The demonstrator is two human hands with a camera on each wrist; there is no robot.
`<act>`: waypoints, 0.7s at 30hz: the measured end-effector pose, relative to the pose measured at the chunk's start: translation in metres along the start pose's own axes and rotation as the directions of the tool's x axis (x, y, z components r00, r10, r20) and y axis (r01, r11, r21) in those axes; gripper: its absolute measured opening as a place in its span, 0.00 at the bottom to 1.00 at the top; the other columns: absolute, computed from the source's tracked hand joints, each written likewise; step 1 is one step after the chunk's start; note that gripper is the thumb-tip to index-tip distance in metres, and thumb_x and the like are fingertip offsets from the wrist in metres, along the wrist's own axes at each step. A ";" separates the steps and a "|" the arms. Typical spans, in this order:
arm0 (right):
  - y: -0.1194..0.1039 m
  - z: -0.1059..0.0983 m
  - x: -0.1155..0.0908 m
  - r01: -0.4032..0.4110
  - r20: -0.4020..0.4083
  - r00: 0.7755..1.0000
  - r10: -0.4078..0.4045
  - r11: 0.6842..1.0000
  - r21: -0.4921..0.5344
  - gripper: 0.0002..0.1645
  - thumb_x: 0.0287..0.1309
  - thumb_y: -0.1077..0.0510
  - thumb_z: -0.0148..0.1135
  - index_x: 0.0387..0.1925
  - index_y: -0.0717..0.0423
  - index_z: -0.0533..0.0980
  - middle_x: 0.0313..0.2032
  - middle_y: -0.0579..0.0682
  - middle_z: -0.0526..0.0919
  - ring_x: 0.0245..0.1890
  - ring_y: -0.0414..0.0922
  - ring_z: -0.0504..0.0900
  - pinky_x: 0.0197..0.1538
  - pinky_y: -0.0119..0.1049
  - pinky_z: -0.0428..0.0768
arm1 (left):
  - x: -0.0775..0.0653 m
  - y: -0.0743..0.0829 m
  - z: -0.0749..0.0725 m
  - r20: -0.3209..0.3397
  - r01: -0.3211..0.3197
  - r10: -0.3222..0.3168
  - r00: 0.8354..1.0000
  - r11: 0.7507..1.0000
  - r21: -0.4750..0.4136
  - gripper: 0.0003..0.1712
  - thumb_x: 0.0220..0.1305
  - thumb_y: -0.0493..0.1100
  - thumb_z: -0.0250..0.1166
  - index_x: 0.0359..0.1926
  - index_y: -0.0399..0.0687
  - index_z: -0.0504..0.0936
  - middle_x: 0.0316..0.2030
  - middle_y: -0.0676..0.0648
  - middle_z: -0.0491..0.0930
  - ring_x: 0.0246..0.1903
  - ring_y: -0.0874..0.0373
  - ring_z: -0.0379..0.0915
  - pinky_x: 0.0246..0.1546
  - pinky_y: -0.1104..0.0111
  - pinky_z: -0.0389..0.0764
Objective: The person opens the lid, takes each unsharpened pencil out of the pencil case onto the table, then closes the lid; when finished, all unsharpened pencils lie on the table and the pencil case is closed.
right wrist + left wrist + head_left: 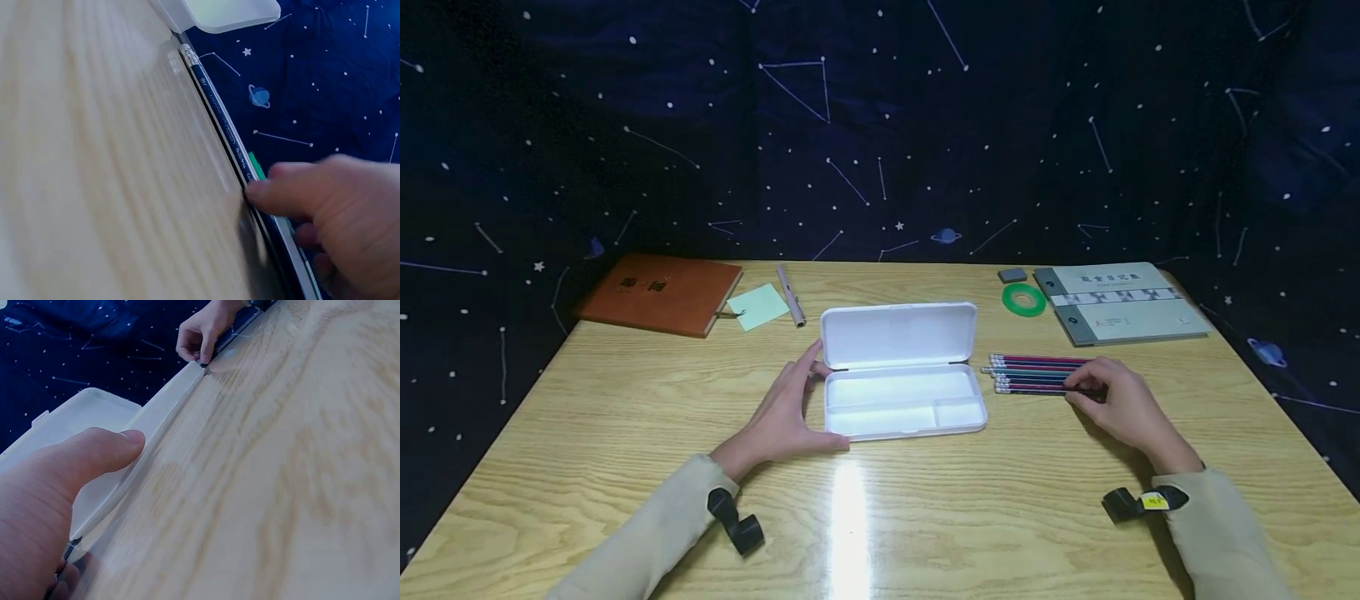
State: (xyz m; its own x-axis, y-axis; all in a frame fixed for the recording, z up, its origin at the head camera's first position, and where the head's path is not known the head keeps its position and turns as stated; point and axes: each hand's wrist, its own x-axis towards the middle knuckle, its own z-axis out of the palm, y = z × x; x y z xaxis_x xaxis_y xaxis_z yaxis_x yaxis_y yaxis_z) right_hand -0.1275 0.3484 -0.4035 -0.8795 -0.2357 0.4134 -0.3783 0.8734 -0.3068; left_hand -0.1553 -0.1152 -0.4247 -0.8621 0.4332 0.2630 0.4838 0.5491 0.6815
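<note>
A white plastic pencil case (pixel 904 400) lies on the table with its lid (pixel 898 335) raised; its compartments hold nothing visible. My left hand (pixel 782 414) holds the case's left end, the thumb along the front edge and the fingers by the hinge side. In the left wrist view, the thumb (pixel 106 453) lies against the case's rim. Right of the case, several pencils (pixel 1030 375) lie side by side, their eraser ends toward it. My right hand (pixel 1123 404) pinches the near pencils around their far right part. In the right wrist view, a dark blue pencil (pixel 215 109) runs under the thumb.
At the back left are a brown notebook (pixel 658 292), pale green sticky notes (pixel 758 307) and a light purple pen (pixel 791 296). Back right hold a grey eraser (pixel 1012 275), a green tape roll (pixel 1023 300) and a grey account book (pixel 1123 304). A starry cloth hangs behind the table.
</note>
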 end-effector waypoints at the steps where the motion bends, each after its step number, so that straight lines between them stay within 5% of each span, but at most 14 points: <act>1: -0.001 0.000 0.002 0.004 0.005 1.000 -0.004 1.000 0.006 0.14 0.41 0.70 0.74 0.29 0.52 0.80 0.28 0.45 0.76 0.30 0.37 0.67 0.35 0.30 0.65 | 0.000 0.000 0.000 0.001 0.000 0.000 1.000 1.000 0.001 0.78 0.27 0.60 0.82 0.76 0.47 0.44 0.53 0.52 0.72 0.52 0.57 0.65 0.54 0.60 0.72; 8: -0.023 0.012 0.028 -0.026 0.065 0.998 0.021 0.996 0.080 0.08 0.53 0.66 0.66 0.36 0.56 0.80 0.29 0.47 0.76 0.31 0.40 0.69 0.36 0.32 0.67 | -0.001 0.000 -0.001 -0.006 -0.003 0.003 1.000 1.000 0.001 0.78 0.27 0.60 0.82 0.76 0.47 0.45 0.54 0.53 0.72 0.51 0.58 0.65 0.53 0.60 0.72; 12: -0.045 0.023 0.048 -0.107 0.148 0.986 0.076 0.970 0.219 0.17 0.62 0.61 0.60 0.53 0.61 0.74 0.30 0.49 0.74 0.30 0.42 0.68 0.34 0.31 0.67 | -0.001 -0.001 -0.001 0.001 -0.001 0.001 1.000 1.000 0.001 0.78 0.27 0.60 0.82 0.76 0.47 0.44 0.54 0.53 0.72 0.50 0.58 0.65 0.53 0.61 0.72; 14: -0.058 0.028 0.058 -0.176 0.197 0.974 0.110 0.919 0.354 0.23 0.67 0.59 0.55 0.61 0.61 0.68 0.30 0.51 0.72 0.28 0.42 0.69 0.32 0.30 0.68 | -0.001 -0.001 -0.001 0.003 -0.003 0.003 1.000 1.000 0.000 0.78 0.27 0.61 0.82 0.76 0.47 0.44 0.54 0.53 0.72 0.50 0.58 0.65 0.53 0.61 0.72; 17: -0.075 0.033 0.073 -0.271 0.246 0.957 0.156 0.787 0.554 0.27 0.73 0.56 0.46 0.69 0.60 0.60 0.28 0.52 0.71 0.26 0.43 0.70 0.31 0.30 0.71 | -0.001 -0.001 0.000 -0.002 -0.001 0.001 1.000 1.000 0.001 0.79 0.27 0.61 0.82 0.76 0.48 0.45 0.53 0.54 0.72 0.50 0.58 0.65 0.53 0.61 0.72; 21: -0.089 0.035 0.087 -0.339 0.285 0.939 0.191 0.642 0.687 0.31 0.75 0.47 0.37 0.71 0.58 0.58 0.25 0.47 0.69 0.23 0.41 0.68 0.28 0.30 0.70 | 0.000 -0.001 0.000 -0.006 -0.002 0.002 1.000 1.000 -0.009 0.79 0.26 0.60 0.83 0.76 0.48 0.44 0.53 0.53 0.72 0.51 0.57 0.66 0.54 0.60 0.72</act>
State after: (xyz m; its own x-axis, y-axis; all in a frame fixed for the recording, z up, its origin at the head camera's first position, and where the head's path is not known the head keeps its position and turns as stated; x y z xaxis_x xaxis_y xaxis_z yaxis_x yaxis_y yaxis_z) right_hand -0.1805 0.2359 -0.3701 -0.9807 -0.1762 0.0853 -0.1431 0.3479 -0.9265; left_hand -0.1556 -0.1160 -0.4252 -0.8621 0.4300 0.2682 0.4840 0.5417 0.6873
